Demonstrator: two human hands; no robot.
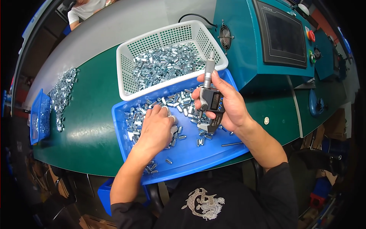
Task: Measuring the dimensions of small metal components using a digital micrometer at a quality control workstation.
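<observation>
My right hand [233, 105] is wrapped round a digital micrometer [212, 101] with a grey barrel and a small display, held above the blue tray [206, 156]. The micrometer's frame points down toward the tray, and no part can be made out in its jaws. My left hand [155, 128] reaches down into the tray among small shiny metal hex pieces [185, 105]. Its fingers are curled, with pale covers on the thumb and a fingertip. Whatever they pinch is hidden. A thin dark rod [231, 144] lies on the tray floor at the right.
Behind the tray, a white perforated basket [122, 78] holds many similar pieces. More lie in a heap [63, 93] at far left, beside a small blue basket [41, 129]. A teal machine [244, 53] with a screen stands at right. Across the table sits another person [85, 10].
</observation>
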